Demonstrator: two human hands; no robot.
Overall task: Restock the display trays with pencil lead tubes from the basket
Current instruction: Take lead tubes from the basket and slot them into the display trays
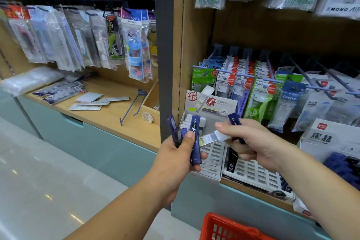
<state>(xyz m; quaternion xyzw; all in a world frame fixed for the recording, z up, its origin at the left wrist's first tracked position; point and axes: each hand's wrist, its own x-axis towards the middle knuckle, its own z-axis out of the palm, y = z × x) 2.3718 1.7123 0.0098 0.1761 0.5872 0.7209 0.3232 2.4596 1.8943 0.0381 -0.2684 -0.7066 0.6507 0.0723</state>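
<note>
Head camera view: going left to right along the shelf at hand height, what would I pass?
A bundle of clear bags → loose hook lying flat → left hand gripping dark blue tubes → clear tube pinched by the right hand → white box with black characters.

The bare left forearm (pixel 120 206) rises from the lower edge towards the middle, with the wrist straight. The left grip (pixel 179 156) is curled, and its thumb presses a bundle of blue lead tubes (pixel 195 142) upright against the fingers. The right forearm (pixel 315 177), also bare, comes in from the lower right. The right grip (pixel 251 142) has its back upward, thumb stretched forward and fingers curled under. It pinches a clear lead tube (pixel 213 138) and also holds one blue tube (pixel 234 120) upright. The two grips are near each other but apart.
</note>
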